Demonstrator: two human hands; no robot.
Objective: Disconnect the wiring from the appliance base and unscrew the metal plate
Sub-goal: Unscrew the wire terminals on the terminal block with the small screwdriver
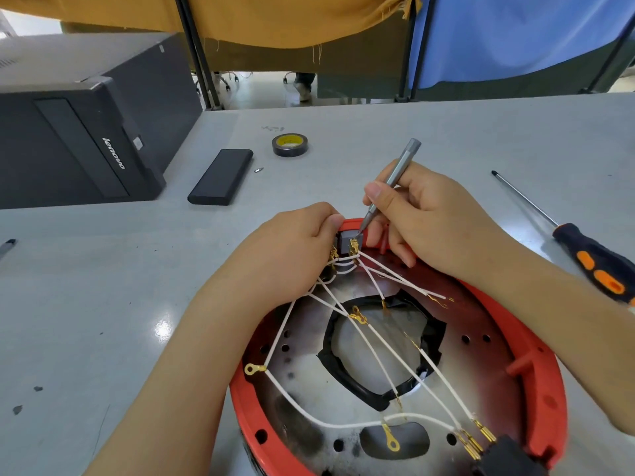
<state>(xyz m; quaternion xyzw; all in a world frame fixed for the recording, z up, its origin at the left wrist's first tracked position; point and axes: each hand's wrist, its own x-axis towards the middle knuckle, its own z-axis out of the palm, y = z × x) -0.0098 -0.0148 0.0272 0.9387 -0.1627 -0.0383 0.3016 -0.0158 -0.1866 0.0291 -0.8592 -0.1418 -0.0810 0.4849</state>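
**Wiring worked loose at the rim of a red appliance base**

Wiring (347, 324) of thin white leads with gold terminals fans across the open underside of a red appliance base (546, 389), which lies at the near edge of a grey desk (446, 132). The right hand (433, 221) grips a slim grey precision screwdriver (391, 183) like a pen, thumb and fingers curled round its barrel, with the tip set down on a small grey switch block (347, 240) at the far rim of the base. The left hand (292, 249) has its fingers curled around the left side of that block, pinching it where several leads gather. Both forearms reach in from the bottom of the view.

Inside the base, a discoloured metal plate (309, 383) with round holes and a black-edged central opening lies beneath the leads. Loose ring terminals rest at its left and near its lower edge, and three gold connectors run into a black connector block (508, 455) at the near right.

To the right, a long screwdriver with a black and orange handle (598, 262) lies on the desk. Beyond the hands sit a roll of black tape (289, 145), a flat black case (221, 176) with a small bit (258, 170) just beside it, and a black Lenovo computer tower (79, 132) on its side at the left. Yellow (292, 18) and blue (508, 32) cloths hang behind the desk.
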